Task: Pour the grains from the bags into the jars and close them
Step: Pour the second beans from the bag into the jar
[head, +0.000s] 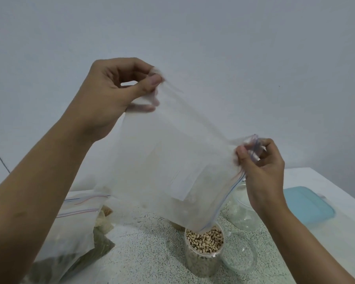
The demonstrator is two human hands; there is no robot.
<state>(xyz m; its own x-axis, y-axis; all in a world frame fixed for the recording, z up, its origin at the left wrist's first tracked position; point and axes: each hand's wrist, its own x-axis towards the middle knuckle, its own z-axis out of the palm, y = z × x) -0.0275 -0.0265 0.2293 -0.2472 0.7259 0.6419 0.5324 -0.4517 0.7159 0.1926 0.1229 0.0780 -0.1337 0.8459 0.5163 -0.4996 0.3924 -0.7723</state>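
Head view shows the zip bag (168, 160) held up over the counter (143, 255), tipped so that one corner of its striped zip mouth hangs just inside the open jar (203, 253) of pale, dark-eyed beans (205, 239); the bag looks emptied, though a few beans could be hidden in its folds; the left hand (109, 97) is raised high and pinches the closed bottom corner between thumb and curled fingers (150, 84), while the right hand (262, 162), lower and to the side, pinches the zip strip at the mouth's upper end; the film stretches taut between the two grips; I judge it near weightless, limp and a little slick, so corners and the stiffer zip strip are the sure places to hold; the jar is full nearly to its rim, probably heavy and steady; a clear round lid (239, 253) lies just beside it, an empty jar (242, 212) behind, a blue lid (307, 203) farther right, filled bags (70, 232) at left
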